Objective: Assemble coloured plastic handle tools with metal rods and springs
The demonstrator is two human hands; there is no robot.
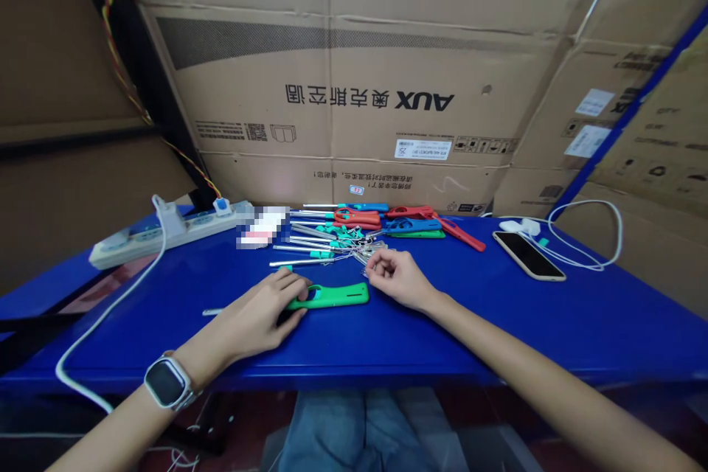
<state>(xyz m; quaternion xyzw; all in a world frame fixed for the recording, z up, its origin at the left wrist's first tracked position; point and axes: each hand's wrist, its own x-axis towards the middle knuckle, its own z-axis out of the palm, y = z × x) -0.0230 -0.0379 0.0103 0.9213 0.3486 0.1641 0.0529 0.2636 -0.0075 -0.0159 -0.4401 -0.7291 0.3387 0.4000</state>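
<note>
A green long-nosed lighter (343, 296) lies flat near the front of the blue table, its metal tube pointing left. My left hand (279, 306) is closed around its trigger end and covers part of the tube. Just beyond the lighter's right end, my right hand (394, 276) has its fingers pinched together at the edge of a pile of lighter innards (310, 245), metal tubes with teal parts and thin wires. Whatever lies between those fingertips is too small to make out. Behind sit a red lighter (357, 218) and a blue lighter (414, 226).
Along the table's left side runs a white power strip (188, 230) with a plugged-in cable. A phone (529, 256) and a white charging cable (613, 236) lie at the right. A cardboard wall (359, 51) closes off the back.
</note>
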